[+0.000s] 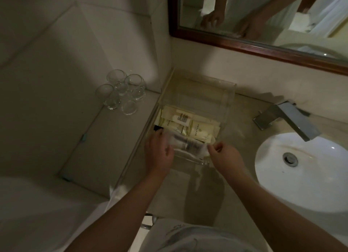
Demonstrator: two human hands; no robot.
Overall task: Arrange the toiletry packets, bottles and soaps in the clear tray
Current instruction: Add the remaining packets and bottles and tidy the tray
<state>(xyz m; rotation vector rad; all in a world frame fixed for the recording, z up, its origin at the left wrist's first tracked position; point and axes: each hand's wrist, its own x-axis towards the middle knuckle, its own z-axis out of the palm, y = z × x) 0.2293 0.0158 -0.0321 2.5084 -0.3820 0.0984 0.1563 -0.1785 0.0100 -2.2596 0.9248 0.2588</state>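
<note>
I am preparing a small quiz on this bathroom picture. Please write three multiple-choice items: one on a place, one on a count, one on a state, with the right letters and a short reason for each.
1. Where do the drinking glasses stand?
A. on the ledge to the left of the clear tray
B. inside the sink
C. on the faucet

2. How many hands are at the near end of the tray?
A. none
B. one
C. two

3. How is the far part of the tray?
A. stacked with soaps
B. bare, the cream packets lie nearer
C. covered with a towel

Answers: 1 A, the glasses cluster left of the tray. 2 C, the left hand and right hand both reach there. 3 B, only clear walls show behind the packets.
</note>
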